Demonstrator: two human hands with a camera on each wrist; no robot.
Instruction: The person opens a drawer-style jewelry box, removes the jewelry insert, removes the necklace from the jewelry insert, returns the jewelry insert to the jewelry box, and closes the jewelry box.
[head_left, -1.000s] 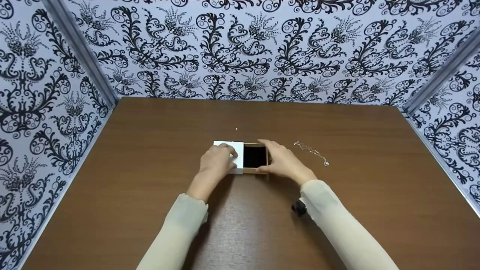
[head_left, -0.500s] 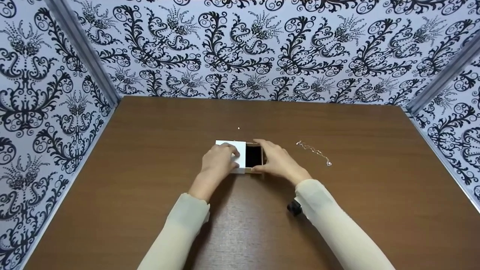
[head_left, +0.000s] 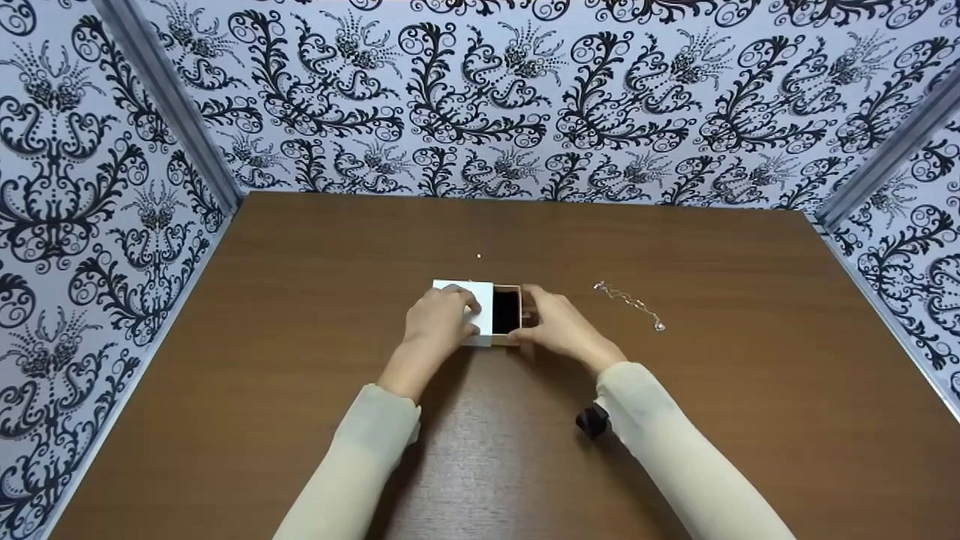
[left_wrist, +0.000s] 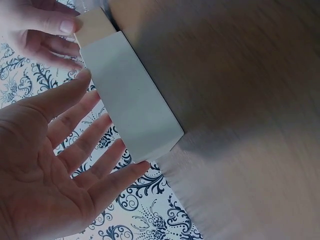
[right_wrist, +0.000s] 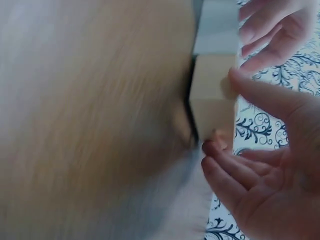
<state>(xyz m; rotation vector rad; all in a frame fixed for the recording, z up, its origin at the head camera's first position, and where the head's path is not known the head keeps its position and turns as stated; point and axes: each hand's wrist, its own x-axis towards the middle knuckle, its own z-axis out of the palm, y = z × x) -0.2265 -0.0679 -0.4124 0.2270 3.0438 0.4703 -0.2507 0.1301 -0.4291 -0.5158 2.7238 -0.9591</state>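
A small drawer-style jewellery box lies on the table in the head view, its white sleeve [head_left: 484, 296] partly covering a tan tray [left_wrist: 95, 26] with a black lining [head_left: 505, 311]. My left hand [head_left: 437, 319] rests on the sleeve's top; in the left wrist view its fingers are spread and fairly straight, touching the upper edge. At the tray's exposed right end, my right hand [head_left: 561, 324] sets its thumb on the near edge while its bent fingers meet the end face, as the right wrist view shows. The left part of the sleeve is hidden under the left hand.
To the right of the box lies a thin silver chain [head_left: 628, 300], stretched out diagonally, with a small pendant at its near end. A tiny white speck [head_left: 478, 256] sits behind the box on the brown table [head_left: 337, 247]. Patterned panels [head_left: 510, 90] enclose the back and sides.
The tray has slid leftward into the sleeve, so less black lining shows. My right hand has moved left, and its forefinger has shifted from the tray's far edge to its end.
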